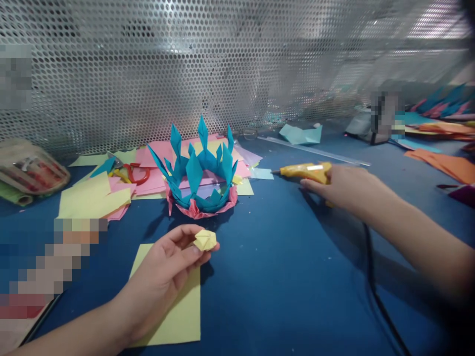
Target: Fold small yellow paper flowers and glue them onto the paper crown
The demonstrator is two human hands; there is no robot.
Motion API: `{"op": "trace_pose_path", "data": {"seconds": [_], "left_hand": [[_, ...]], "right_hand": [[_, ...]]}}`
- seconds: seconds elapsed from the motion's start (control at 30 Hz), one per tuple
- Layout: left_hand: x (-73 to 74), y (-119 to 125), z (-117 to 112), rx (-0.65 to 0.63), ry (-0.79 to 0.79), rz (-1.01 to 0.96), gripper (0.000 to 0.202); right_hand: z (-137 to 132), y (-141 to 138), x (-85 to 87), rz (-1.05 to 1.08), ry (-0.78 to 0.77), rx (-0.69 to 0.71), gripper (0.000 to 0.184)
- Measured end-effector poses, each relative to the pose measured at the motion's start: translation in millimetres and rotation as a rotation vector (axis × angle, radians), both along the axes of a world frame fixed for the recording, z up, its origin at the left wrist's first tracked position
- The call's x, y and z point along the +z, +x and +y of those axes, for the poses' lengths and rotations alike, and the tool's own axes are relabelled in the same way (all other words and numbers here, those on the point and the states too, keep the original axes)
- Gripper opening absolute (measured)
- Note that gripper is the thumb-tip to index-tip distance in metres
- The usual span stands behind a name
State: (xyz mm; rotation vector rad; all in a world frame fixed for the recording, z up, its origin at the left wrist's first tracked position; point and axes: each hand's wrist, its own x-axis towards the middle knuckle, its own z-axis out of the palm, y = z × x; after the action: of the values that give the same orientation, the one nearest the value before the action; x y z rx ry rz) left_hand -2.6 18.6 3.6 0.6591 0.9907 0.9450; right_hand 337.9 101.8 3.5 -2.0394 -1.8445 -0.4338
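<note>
Far left, a clear jar (35, 170) with red stuff inside, contents blurry; a green roll (15, 197) lies beside it on the blue worktop (267, 277). Next, yellow paper (83, 195) and pink paper (154, 155) in a loose, overlapping spread, with red-handled scissors (147, 174) on top.

Nearer me, my left hand (165, 262) is over a plain yellow sheet (185, 314), thumb and fingers clamped on a small folded yellow piece (205, 240), held up just past the sheet's top corner.

Beyond that piece, the crown (195, 173) stands upright: blue folded points, crumpled pink round the base, nothing of mine touching it.

To its right, a light blue slip (262, 173), then the yellow glue gun (304, 171). My right hand (345, 185) is closed round its back end, nozzle aimed left at the slip; can't tell if they touch. A clear strip (315, 151) lies behind. Black cord (371, 277) runs down towards me. Far right, orange paper (445, 165).
</note>
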Motion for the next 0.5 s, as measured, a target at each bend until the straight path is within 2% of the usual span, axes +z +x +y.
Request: {"op": "trace_pose_path", "data": {"seconds": [0.07, 0.13, 0.27, 0.3, 0.37, 0.4, 0.47, 0.5], "left_hand": [[1.2, 0.5, -0.6, -0.002, 0.006, 0.003, 0.032], [1.6, 0.4, -0.7, -0.006, 0.013, 0.006, 0.033], [-0.1, -0.9, -0.9, -0.004, 0.036, 0.025, 0.031], [-0.4, -0.9, -1.4, 0.0, 0.044, 0.033, 0.031], [-0.1, 0.2, -2.8, 0.012, 0.066, 0.05, 0.032], [0.4, 1.2, -3.8, 0.021, 0.075, 0.061, 0.032], [1.8, 4.0, -5.9, 0.033, 0.09, 0.086, 0.033], [2.4, 5.6, -6.9, 0.036, 0.096, 0.101, 0.032]], "right_hand": [[-3.2, -5.0, 3.9, -0.009, 0.04, 0.032, 0.05], [-8.1, -18.4, 9.9, -0.01, 0.118, 0.1, 0.039], [-26.1, -66.6, 12.9, 0.03, 0.226, 0.394, 0.014], [-32.8, -79.9, 11.3, 0.041, 0.276, 0.491, 0.011], [-47.8, -103.4, 7.5, 0.041, 0.47, 0.904, 0.006], [-55.2, -112.7, 5.8, -0.005, 0.547, 1.043, 0.009], [-67.8, -125.7, 3.9, -0.074, 0.71, 1.25, 0.013], [-72.2, -129.6, 3.6, -0.118, 0.697, 1.303, 0.013]]}}
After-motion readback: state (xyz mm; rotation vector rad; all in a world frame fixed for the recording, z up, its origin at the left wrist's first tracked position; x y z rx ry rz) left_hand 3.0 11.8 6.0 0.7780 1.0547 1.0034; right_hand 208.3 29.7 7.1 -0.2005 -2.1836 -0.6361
